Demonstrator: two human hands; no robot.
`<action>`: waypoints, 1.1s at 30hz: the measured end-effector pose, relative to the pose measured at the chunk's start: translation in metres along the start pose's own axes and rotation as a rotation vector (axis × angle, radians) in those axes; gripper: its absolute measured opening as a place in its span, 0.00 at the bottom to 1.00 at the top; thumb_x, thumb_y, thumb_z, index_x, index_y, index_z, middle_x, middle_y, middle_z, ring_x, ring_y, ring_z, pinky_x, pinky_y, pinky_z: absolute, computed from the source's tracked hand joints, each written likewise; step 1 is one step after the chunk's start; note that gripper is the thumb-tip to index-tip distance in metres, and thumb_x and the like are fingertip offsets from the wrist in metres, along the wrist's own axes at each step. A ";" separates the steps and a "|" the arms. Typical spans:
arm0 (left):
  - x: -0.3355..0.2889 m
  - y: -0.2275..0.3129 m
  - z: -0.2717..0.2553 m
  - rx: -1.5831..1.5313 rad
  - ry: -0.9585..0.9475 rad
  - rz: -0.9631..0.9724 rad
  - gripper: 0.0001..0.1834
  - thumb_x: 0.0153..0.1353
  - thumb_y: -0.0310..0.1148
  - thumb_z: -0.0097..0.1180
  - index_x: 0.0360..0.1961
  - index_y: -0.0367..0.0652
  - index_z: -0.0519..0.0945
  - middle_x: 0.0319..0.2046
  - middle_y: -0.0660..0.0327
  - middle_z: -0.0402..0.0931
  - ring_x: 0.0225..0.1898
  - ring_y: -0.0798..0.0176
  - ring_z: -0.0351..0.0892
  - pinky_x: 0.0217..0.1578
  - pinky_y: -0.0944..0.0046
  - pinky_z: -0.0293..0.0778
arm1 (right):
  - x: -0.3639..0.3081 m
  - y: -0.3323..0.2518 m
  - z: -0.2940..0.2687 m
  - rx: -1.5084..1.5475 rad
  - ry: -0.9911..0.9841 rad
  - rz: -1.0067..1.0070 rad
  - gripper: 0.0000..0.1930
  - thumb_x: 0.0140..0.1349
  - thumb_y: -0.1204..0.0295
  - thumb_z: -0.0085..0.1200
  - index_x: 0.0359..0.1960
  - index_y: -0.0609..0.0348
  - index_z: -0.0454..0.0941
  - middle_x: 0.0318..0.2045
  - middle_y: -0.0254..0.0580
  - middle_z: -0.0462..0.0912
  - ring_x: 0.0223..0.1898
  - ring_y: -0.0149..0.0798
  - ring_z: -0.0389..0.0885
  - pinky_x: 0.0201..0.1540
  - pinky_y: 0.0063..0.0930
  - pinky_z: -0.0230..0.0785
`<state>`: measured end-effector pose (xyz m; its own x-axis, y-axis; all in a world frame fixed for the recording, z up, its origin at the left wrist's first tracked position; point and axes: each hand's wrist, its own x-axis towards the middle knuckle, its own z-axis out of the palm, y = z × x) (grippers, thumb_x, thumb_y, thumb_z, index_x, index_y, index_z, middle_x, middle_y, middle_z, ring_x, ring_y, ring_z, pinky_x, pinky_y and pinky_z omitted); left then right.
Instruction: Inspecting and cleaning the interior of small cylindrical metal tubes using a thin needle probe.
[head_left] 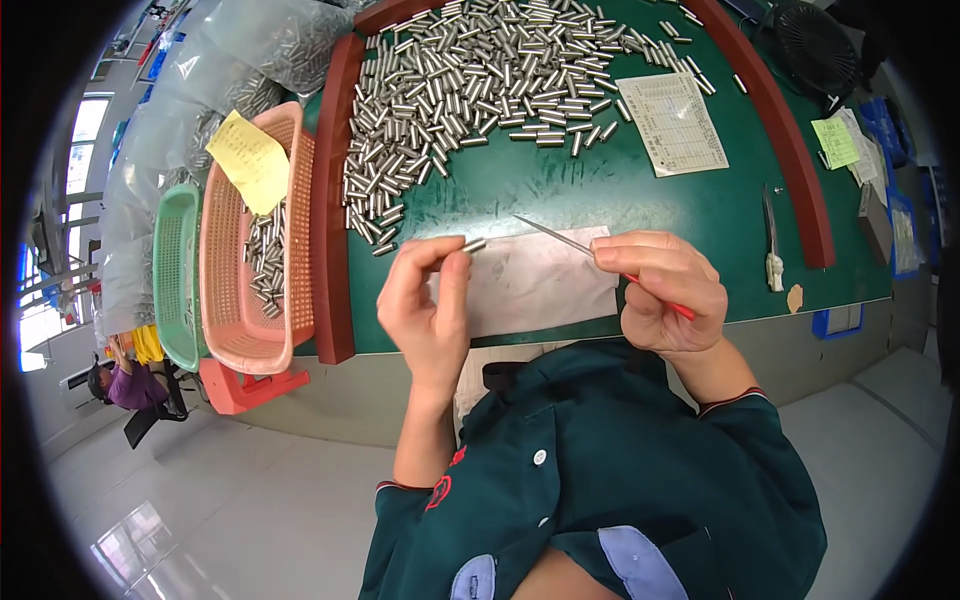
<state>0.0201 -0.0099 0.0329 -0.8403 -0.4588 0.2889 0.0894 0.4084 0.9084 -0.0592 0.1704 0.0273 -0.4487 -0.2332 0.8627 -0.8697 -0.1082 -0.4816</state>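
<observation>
My left hand (428, 305) pinches a short metal cylinder (472, 245) between thumb and fingertips, held above a white sheet (535, 280) on the green table (640, 200). My right hand (665, 290) grips a thin pointed metal tool with a red handle (560, 238), its tip aimed toward the cylinder but apart from it. A large pile of similar metal cylinders (470, 80) covers the far part of the table.
A pink basket (235, 310) with several cylinders and a yellow note (250, 160) stands at the left, beside a green basket (175, 280). A printed form (672, 122), a small knife-like tool (770, 240), a black fan (815, 45) and a seated person (120, 385) are around.
</observation>
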 end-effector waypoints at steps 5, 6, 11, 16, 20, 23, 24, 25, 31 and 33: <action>0.004 -0.012 0.004 0.533 -0.274 0.348 0.06 0.46 0.21 0.59 0.27 0.38 0.75 0.19 0.56 0.71 0.21 0.56 0.71 0.22 0.65 0.66 | 0.002 -0.001 0.001 0.027 -0.007 0.018 0.13 0.55 0.75 0.55 0.38 0.62 0.65 0.29 0.47 0.80 0.29 0.45 0.81 0.27 0.27 0.74; 0.001 -0.012 0.000 0.457 -0.210 0.362 0.07 0.45 0.20 0.59 0.27 0.37 0.75 0.19 0.56 0.71 0.21 0.57 0.71 0.22 0.65 0.66 | 0.002 -0.001 0.001 0.031 -0.006 0.019 0.13 0.55 0.75 0.55 0.38 0.62 0.65 0.29 0.47 0.80 0.29 0.45 0.81 0.27 0.27 0.74; 0.006 -0.016 -0.001 0.605 -0.204 0.396 0.05 0.47 0.20 0.58 0.27 0.37 0.76 0.18 0.56 0.71 0.20 0.57 0.69 0.20 0.66 0.65 | -0.001 0.001 0.001 0.043 0.034 0.043 0.12 0.55 0.75 0.54 0.38 0.62 0.65 0.29 0.48 0.80 0.29 0.44 0.81 0.27 0.27 0.74; -0.003 -0.007 -0.019 -0.076 -0.013 -0.241 0.04 0.58 0.25 0.52 0.31 0.34 0.75 0.22 0.60 0.76 0.22 0.70 0.74 0.25 0.73 0.69 | -0.001 0.001 0.000 0.049 -0.004 0.052 0.11 0.56 0.75 0.53 0.38 0.63 0.65 0.29 0.49 0.80 0.28 0.44 0.81 0.28 0.28 0.74; 0.000 -0.025 -0.029 -0.901 -0.141 -0.712 0.07 0.61 0.28 0.48 0.37 0.37 0.72 0.27 0.58 0.76 0.27 0.69 0.76 0.32 0.72 0.72 | 0.002 -0.003 0.003 0.076 0.013 0.078 0.10 0.58 0.75 0.52 0.39 0.62 0.65 0.29 0.50 0.80 0.29 0.44 0.81 0.28 0.28 0.74; -0.001 -0.036 -0.026 -1.085 -0.232 -0.728 0.06 0.61 0.28 0.47 0.37 0.38 0.72 0.30 0.59 0.73 0.30 0.70 0.71 0.35 0.74 0.69 | 0.000 -0.003 0.002 0.073 -0.013 0.080 0.10 0.58 0.76 0.50 0.39 0.62 0.64 0.29 0.50 0.80 0.29 0.45 0.81 0.29 0.29 0.74; -0.001 -0.036 -0.026 -1.110 -0.244 -0.720 0.06 0.61 0.28 0.47 0.37 0.38 0.72 0.30 0.60 0.72 0.30 0.71 0.70 0.35 0.74 0.68 | -0.001 -0.002 0.002 0.059 -0.015 0.093 0.10 0.58 0.76 0.50 0.39 0.62 0.64 0.29 0.51 0.80 0.29 0.45 0.81 0.29 0.29 0.74; -0.001 -0.036 -0.026 -1.132 -0.242 -0.725 0.05 0.61 0.28 0.46 0.37 0.38 0.72 0.30 0.61 0.71 0.30 0.71 0.68 0.35 0.74 0.67 | -0.002 -0.002 0.002 0.063 -0.020 0.103 0.10 0.58 0.77 0.50 0.39 0.62 0.63 0.29 0.51 0.80 0.29 0.46 0.81 0.29 0.30 0.74; 0.000 -0.039 -0.030 -1.247 -0.209 -0.743 0.06 0.61 0.28 0.47 0.37 0.39 0.72 0.30 0.61 0.70 0.30 0.71 0.68 0.35 0.73 0.67 | 0.000 -0.003 0.003 0.067 -0.053 0.103 0.10 0.59 0.77 0.48 0.40 0.62 0.62 0.29 0.51 0.80 0.29 0.46 0.81 0.30 0.31 0.74; 0.003 -0.036 -0.028 -1.237 -0.185 -0.764 0.06 0.61 0.28 0.47 0.37 0.39 0.72 0.30 0.61 0.70 0.30 0.71 0.68 0.35 0.73 0.67 | 0.000 -0.002 0.003 0.069 -0.058 0.100 0.10 0.59 0.77 0.48 0.40 0.62 0.62 0.28 0.50 0.79 0.29 0.46 0.81 0.30 0.31 0.74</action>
<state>0.0292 -0.0484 0.0096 -0.9396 -0.1035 -0.3263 -0.0878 -0.8485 0.5219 -0.0570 0.1679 0.0273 -0.5185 -0.3010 0.8004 -0.8039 -0.1475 -0.5762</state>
